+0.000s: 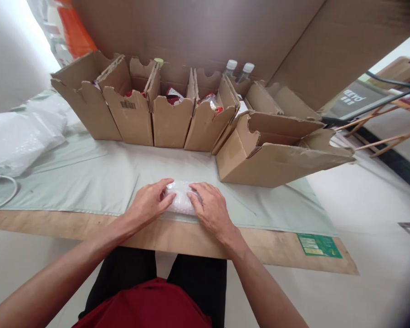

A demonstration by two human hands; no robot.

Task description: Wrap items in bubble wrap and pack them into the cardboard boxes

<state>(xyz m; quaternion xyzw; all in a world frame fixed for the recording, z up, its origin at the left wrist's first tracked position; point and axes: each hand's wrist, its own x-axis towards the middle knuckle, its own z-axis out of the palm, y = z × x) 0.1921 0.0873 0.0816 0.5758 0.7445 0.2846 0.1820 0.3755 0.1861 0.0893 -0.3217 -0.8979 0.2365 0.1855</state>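
Observation:
A small bundle of clear bubble wrap (181, 198) lies on the pale green cloth near the table's front edge. What is inside it cannot be made out. My left hand (151, 200) grips its left end, with thumb and fingers curled round it. At the right end my right hand (210, 207) holds it the same way, thumb on top and fingers bent over the far side.
Behind the bundle stands a row of open cardboard boxes (172, 125), some with red packets inside. A larger box (280, 164) sits at the right. Bubble wrap (23, 136) lies at the left by a white cable (12, 193). Two white-capped bottles (246, 70) show behind.

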